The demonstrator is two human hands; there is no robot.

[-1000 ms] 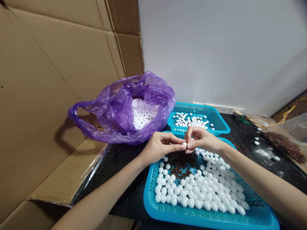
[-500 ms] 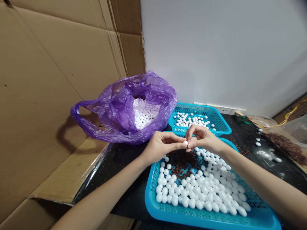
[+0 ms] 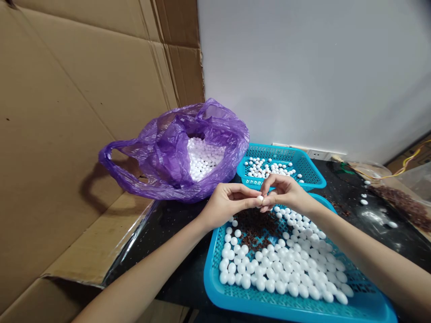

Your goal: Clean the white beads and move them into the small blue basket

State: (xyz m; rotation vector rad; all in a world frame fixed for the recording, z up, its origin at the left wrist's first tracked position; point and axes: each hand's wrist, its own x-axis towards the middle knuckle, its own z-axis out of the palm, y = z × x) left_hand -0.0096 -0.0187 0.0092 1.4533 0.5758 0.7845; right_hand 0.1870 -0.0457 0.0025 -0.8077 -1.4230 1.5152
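Above the far part of the near blue basket (image 3: 213, 287), both hands meet at one small white foam ball (image 3: 259, 198). My left hand (image 3: 225, 204) pinches it between thumb and forefinger. My right hand (image 3: 286, 194) is closed in a pinch against the ball's right side; whatever else its fingertips hold is hidden. Many more white balls (image 3: 286, 269) cover the near and right parts of the basket. Dark reddish-brown dried bits (image 3: 254, 226) lie in a heap directly below my hands.
Behind stands a second blue basket (image 3: 311, 172) with scattered white balls. On the left, a purple plastic bag (image 3: 151, 166) gapes around more balls. Cardboard (image 3: 84, 89) walls the left side. Loose balls and more brown bits (image 3: 404, 208) lie on the black tabletop (image 3: 357, 220) at right.
My hands have stayed almost in place, with a slight shift of the fingers around the ball. The baskets and bag have not visibly moved.
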